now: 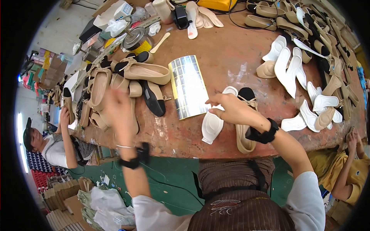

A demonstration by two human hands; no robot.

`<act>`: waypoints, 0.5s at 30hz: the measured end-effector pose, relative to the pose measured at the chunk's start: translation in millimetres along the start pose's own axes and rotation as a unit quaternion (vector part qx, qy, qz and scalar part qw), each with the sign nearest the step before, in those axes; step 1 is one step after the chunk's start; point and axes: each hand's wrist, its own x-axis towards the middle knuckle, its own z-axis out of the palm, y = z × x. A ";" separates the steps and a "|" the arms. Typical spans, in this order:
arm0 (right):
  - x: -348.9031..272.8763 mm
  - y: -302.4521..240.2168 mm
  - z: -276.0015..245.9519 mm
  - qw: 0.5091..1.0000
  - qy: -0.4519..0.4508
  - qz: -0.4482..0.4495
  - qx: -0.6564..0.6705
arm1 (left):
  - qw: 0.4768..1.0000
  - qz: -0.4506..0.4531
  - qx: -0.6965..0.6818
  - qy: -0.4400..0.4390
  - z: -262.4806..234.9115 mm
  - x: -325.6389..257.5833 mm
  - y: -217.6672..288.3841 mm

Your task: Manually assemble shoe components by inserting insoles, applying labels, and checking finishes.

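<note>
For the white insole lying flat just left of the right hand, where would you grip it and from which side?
Probably best by its narrow end nearest the table edge. The white insole lies flat on the brown table, its far tip under the right hand and a beige shoe close on its right. Come from the near left, where bare table lets fingers slide under the thin edge.

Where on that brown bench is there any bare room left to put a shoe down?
The widest bare patch of the bench lies between the silver sticker sheet and the white insoles. A narrower strip runs along the near edge under the sheet. The left pile of beige shoes and the right side are crowded.
</note>
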 end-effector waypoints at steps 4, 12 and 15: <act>-24.1 -27.8 -9.3 0.996 -0.025 -0.079 -0.021 | 0.940 -0.033 0.228 -0.250 85.7 -95.2 8.3; -71.5 -37.8 -10.8 0.991 0.077 -0.105 -0.012 | 0.949 -0.222 0.146 -0.172 104.0 -112.1 18.5; -73.4 -48.1 -7.9 0.966 0.182 -0.166 -0.083 | 0.996 -0.079 -0.026 -0.014 85.1 -126.3 23.0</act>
